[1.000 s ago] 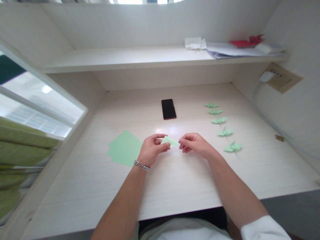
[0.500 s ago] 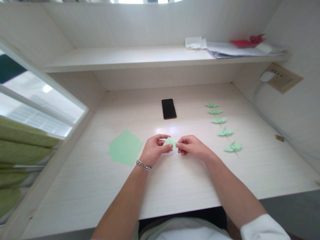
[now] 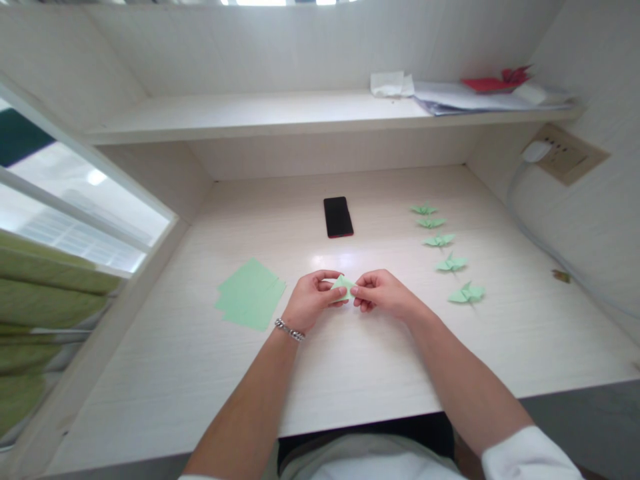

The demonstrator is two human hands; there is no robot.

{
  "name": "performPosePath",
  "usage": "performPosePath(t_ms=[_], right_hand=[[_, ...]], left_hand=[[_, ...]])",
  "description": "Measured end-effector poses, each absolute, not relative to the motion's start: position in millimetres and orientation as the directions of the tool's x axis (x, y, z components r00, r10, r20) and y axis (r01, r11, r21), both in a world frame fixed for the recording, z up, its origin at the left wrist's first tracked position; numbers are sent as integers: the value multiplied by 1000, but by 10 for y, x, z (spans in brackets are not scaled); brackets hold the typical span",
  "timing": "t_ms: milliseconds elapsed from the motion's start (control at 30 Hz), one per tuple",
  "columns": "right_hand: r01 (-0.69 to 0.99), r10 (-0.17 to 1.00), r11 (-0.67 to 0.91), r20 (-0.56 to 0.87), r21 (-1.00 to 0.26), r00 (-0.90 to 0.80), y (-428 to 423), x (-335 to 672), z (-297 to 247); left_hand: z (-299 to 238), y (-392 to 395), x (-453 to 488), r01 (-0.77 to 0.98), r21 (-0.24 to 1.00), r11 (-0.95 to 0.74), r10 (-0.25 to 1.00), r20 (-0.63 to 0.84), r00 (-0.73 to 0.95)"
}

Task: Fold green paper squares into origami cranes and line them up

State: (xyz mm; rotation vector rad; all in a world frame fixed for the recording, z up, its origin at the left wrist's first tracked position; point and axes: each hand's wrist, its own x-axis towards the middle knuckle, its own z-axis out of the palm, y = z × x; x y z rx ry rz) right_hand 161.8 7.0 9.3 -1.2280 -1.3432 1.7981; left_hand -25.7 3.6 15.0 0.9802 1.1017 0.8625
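A small folded piece of green paper [image 3: 343,285] is held up between my two hands over the middle of the desk. My left hand [image 3: 316,295], with a silver chain bracelet at its wrist, pinches the paper's left part between thumb and fingers. At the paper's right corner, my right hand [image 3: 379,291] grips it with thumb and fingertips. Flat green paper sheets [image 3: 253,297] lie fanned out left of my left hand. To the right, several folded green paper cranes [image 3: 467,293] stand in a row running away from me.
A black phone [image 3: 339,217] lies beyond my hands. Papers and a red folded piece rest on the shelf [image 3: 240,117] above. A white plug sits in the wall socket [image 3: 567,155], its cable [image 3: 537,243] trailing along the right side. A green curtain [image 3: 45,313] hangs at left.
Both hands keep hold of the folded paper. My left hand and the paper have shifted slightly right, closer to my right fingers.
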Motion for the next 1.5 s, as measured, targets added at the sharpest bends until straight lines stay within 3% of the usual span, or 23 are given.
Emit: performPosePath(t_ms=[233, 433, 933, 1100, 1267, 1500], right_hand=[[54, 877, -316, -313, -947, -364, 69, 1628, 99], [62, 884, -318, -319, -946, -342, 62, 1609, 116], [70, 852, -337, -336, -939, -402, 89, 1674, 88], [183, 876, -270, -320, -945, -360, 107, 1711, 71], [190, 872, -213, -275, -958, -406, 129, 1770, 72], [325, 916, -2, -132, -946, -379, 113, 1751, 97]], left_hand=[[130, 41, -247, -142, 915, 378, 909, -337, 247], [105, 25, -222, -100, 929, 357, 907, -319, 276], [171, 31, -235, -28, 960, 278, 947, -269, 174], [161, 44, -255, -35, 964, 265, 952, -256, 166], [166, 59, -289, -49, 965, 259, 958, -251, 137], [176, 53, -292, -65, 964, 258, 960, -249, 126]])
